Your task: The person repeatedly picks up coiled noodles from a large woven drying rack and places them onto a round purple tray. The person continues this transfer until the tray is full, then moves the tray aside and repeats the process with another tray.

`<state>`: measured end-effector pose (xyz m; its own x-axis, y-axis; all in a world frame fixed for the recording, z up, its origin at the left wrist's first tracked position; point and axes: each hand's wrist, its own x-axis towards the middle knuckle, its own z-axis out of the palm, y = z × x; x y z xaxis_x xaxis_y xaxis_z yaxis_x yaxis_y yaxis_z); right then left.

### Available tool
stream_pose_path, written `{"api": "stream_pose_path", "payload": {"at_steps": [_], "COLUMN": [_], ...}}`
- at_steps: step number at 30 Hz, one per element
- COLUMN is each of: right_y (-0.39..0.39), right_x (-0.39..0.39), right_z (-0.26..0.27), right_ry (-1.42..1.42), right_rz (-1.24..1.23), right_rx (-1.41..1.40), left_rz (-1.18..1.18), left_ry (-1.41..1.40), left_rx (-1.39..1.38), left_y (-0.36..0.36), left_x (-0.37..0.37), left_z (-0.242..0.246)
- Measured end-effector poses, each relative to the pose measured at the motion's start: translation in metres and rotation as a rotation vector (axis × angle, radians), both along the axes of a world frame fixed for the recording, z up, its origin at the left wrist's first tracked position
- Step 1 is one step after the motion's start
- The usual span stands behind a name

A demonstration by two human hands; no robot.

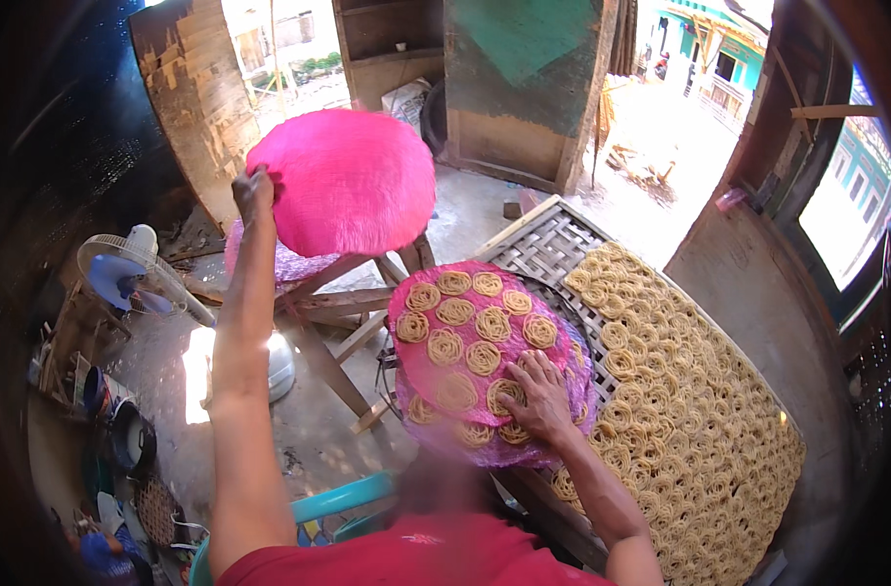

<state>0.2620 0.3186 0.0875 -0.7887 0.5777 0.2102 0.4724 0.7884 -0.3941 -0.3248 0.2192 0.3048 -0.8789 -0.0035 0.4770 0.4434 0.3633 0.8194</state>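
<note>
My left hand (pixel 255 192) grips the left edge of a round bright pink sheet (pixel 354 183), raised to the upper left and slightly blurred. Another pink sheet (pixel 427 377) lies in front of me with several coiled noodle nests (pixel 493 324) spread over it. It rests on a purple-pink sheet (pixel 581 395) that also carries nests. My right hand (pixel 539 388) lies on the right part of this stack, its fingers touching or just over a nest near the edge. Whether it grips that nest I cannot tell.
A woven rack (pixel 552 238) with many noodle nests extends along the right. Wooden stand legs (pixel 328 366) and a purple-pink sheet (pixel 299 267) are beyond the stack. A fan (pixel 141 275) stands at left, near basins (pixel 132 443). Part of a turquoise chair (pixel 343 498) is beside me.
</note>
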Motion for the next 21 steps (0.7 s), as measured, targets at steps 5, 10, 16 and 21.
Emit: {"api": "stream_pose_path", "payload": {"at_steps": [5,10,16,21], "right_y": [-0.004,-0.001,-0.005,-0.059], "right_x": [-0.001,0.001,0.018,0.076], "right_z": [0.014,0.016,0.033,0.066], "right_ry": [-0.017,0.065,0.403,0.532], "right_rz": [0.000,0.015,-0.063,-0.240], "right_rx": [-0.024,-0.059,-0.167,-0.802], "left_rz": [0.377,0.343,0.045,-0.558], "left_ry": [-0.186,-0.136,0.578,-0.012], "left_rx": [-0.042,-0.249,-0.139,-0.008], "left_y": [-0.061,-0.099,-0.098,-0.108], "left_x": [-0.091,-0.055,0.112,0.266], "left_z": [-0.078,-0.099,-0.106,-0.200]}}
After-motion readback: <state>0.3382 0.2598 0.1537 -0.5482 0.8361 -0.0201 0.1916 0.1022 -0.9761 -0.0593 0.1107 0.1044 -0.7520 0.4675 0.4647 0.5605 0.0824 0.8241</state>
